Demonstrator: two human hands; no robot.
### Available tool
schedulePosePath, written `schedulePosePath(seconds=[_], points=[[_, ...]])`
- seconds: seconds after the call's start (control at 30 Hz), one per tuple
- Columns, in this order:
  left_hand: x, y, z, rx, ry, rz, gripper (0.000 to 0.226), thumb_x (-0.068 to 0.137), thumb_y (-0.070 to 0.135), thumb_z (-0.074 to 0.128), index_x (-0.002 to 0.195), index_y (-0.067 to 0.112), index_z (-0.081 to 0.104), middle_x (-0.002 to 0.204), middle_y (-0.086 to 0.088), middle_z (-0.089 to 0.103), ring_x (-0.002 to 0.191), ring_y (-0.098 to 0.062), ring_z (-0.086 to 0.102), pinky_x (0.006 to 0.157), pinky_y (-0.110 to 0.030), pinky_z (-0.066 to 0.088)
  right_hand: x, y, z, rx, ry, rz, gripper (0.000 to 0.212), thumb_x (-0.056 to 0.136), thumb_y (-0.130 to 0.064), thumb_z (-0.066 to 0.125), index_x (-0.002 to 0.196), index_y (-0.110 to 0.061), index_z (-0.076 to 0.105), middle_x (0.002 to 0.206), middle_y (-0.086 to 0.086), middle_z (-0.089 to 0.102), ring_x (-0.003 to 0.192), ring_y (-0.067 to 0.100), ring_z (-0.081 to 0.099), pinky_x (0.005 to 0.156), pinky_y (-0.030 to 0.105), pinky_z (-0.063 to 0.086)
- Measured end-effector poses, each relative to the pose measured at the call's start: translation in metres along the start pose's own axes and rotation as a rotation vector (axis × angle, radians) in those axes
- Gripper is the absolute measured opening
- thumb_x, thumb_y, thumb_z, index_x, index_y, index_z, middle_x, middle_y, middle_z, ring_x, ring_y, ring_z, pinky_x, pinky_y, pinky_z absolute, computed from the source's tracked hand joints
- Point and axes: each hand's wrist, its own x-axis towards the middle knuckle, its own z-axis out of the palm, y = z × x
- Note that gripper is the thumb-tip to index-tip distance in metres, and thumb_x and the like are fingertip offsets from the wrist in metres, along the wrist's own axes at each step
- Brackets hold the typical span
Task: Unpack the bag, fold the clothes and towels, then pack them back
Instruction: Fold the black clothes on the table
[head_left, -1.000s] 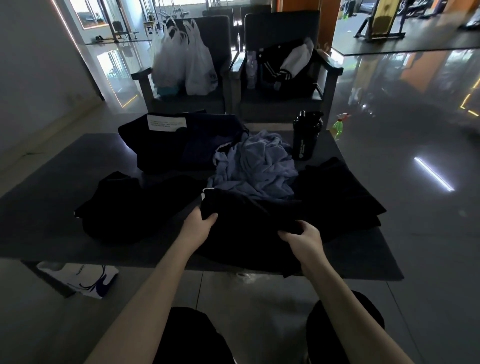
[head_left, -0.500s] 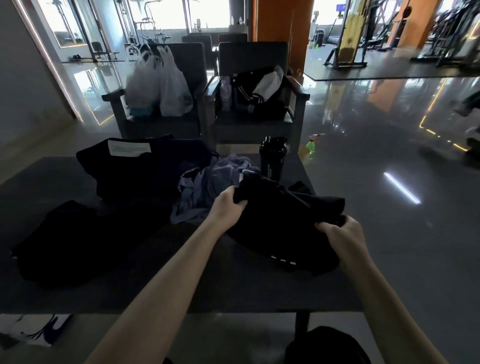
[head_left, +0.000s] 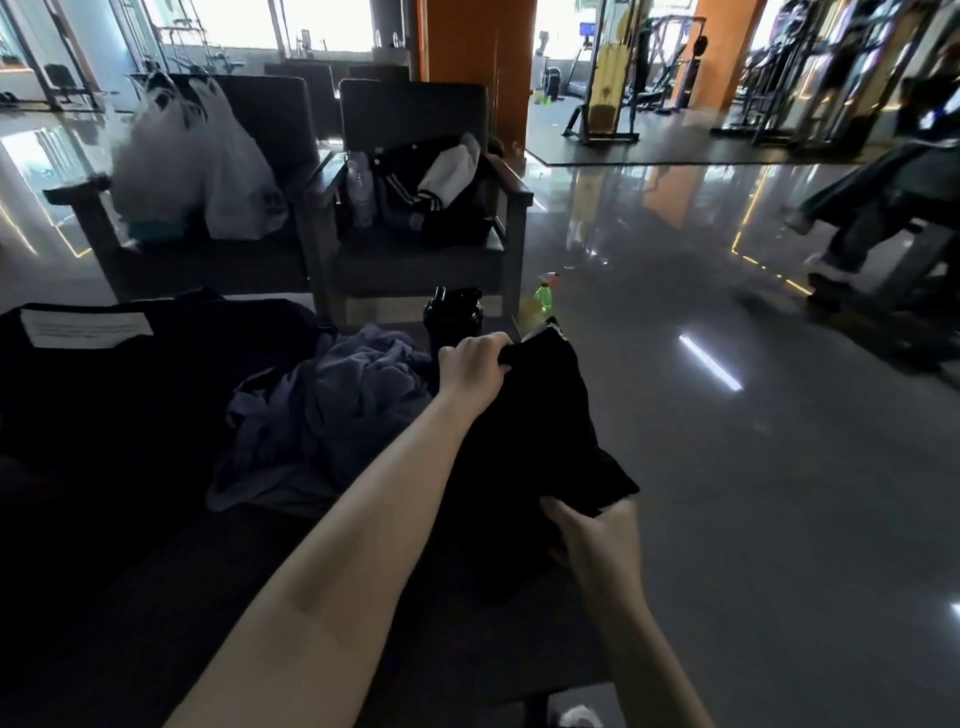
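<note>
Clamped at top edge in left hand (head_left: 475, 371), pinched at lower corner in right hand (head_left: 597, 535): black garment (head_left: 524, 441), held above right end of table (head_left: 234, 571). On table, from left: dark bag (head_left: 156, 374), crumpled lilac cloth (head_left: 337, 410), black bottle (head_left: 453, 317).

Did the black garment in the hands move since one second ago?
Yes. The black garment has moved up and rightward: it lay in front of the lavender cloth, and now its top corner is beside the black bottle.

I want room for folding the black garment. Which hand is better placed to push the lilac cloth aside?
Probably the left hand: it grips the black garment beside the lilac cloth, while the right hand holds its lower edge farther away.
</note>
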Motion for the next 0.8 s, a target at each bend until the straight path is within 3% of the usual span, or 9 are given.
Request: schedulePosePath(seconds=[0.1, 0.17, 0.27, 0.4, 0.5, 0.53, 0.67, 0.8], points=[[0.003, -0.001, 0.016, 0.107, -0.029, 0.035, 0.017, 0.092, 0.017, 0.054, 0.107, 0.021, 0.062, 0.099, -0.003, 0.069, 0.099, -0.027, 0.061, 0.077, -0.036, 0.028, -0.004, -0.007, -0.003, -0.33, 0.138, -0.109, 0.084, 0.072, -0.026, 0.08, 0.138, -0.005, 0.032, 0.129, 0.015, 0.048, 0.112, 0.025, 0.054, 0.087, 0.038, 0.05], [0.001, -0.006, 0.023, 0.111, -0.061, 0.037, 0.018, 0.092, 0.014, 0.052, 0.105, 0.022, 0.062, 0.097, -0.003, 0.069, 0.098, -0.027, 0.061, 0.077, -0.035, 0.026, -0.006, -0.014, -0.008, -0.568, 0.267, -0.254, 0.095, 0.076, -0.036, 0.075, 0.147, -0.007, 0.019, 0.144, 0.019, 0.031, 0.127, 0.031, 0.042, 0.099, 0.039, 0.041], [0.0, -0.014, 0.023, 0.089, -0.13, -0.002, 0.021, 0.093, 0.013, 0.048, 0.107, 0.023, 0.061, 0.102, -0.004, 0.067, 0.102, -0.026, 0.058, 0.08, -0.036, 0.027, 0.006, -0.024, -0.009, -0.793, 0.229, -0.43, 0.072, 0.085, -0.044, 0.063, 0.146, -0.021, 0.031, 0.157, 0.01, 0.014, 0.143, 0.027, 0.017, 0.112, 0.044, 0.024], [-0.002, -0.017, 0.02, 0.181, -0.198, -0.093, 0.036, 0.094, 0.023, 0.051, 0.13, 0.018, 0.048, 0.13, -0.007, 0.051, 0.125, -0.027, 0.041, 0.097, -0.044, 0.032, 0.022, -0.019, -0.004, -1.012, -0.08, -0.324, 0.057, 0.091, -0.051, 0.05, 0.142, -0.027, 0.039, 0.144, 0.003, 0.042, 0.132, 0.023, 0.037, 0.108, 0.04, 0.033], [-0.021, -0.013, 0.022, 0.086, -0.066, 0.003, 0.05, 0.096, 0.035, 0.047, 0.143, 0.021, 0.037, 0.144, 0.0, 0.038, 0.135, -0.021, 0.027, 0.107, -0.042, 0.024, 0.024, -0.011, 0.0, -1.19, -0.031, -0.358, 0.057, 0.087, -0.059, 0.047, 0.135, -0.028, 0.043, 0.132, 0.004, 0.05, 0.124, 0.023, 0.042, 0.101, 0.039, 0.036], [-0.028, -0.013, 0.024, 0.071, -0.111, 0.06, 0.05, 0.097, 0.039, 0.043, 0.144, 0.023, 0.037, 0.147, 0.003, 0.037, 0.138, -0.018, 0.025, 0.109, -0.04, 0.021, 0.026, -0.011, 0.002, -1.234, -0.009, -0.38, 0.057, 0.086, -0.059, 0.047, 0.133, -0.026, 0.044, 0.134, 0.005, 0.047, 0.127, 0.023, 0.039, 0.103, 0.04, 0.034], [-0.05, -0.02, 0.038, 0.03, -0.544, -0.028, 0.053, 0.1, 0.051, 0.023, 0.15, 0.032, 0.023, 0.159, 0.009, 0.017, 0.147, -0.016, 0.007, 0.117, -0.043, 0.003, 0.033, -0.006, 0.003, -1.179, -0.16, -0.364, 0.066, 0.088, -0.05, 0.046, 0.148, -0.034, 0.022, 0.158, 0.006, 0.015, 0.14, 0.024, 0.024, 0.114, 0.043, 0.023], [-0.055, -0.024, 0.049, -0.048, -0.542, -0.047, 0.052, 0.1, 0.051, 0.022, 0.15, 0.035, 0.02, 0.16, 0.01, 0.012, 0.147, -0.014, 0.006, 0.117, -0.042, 0.001, 0.035, 0.014, -0.003, -1.004, -0.212, -0.294, 0.063, 0.092, -0.047, 0.044, 0.149, -0.04, 0.016, 0.158, 0.007, 0.018, 0.141, 0.024, 0.024, 0.111, 0.039, 0.028]])
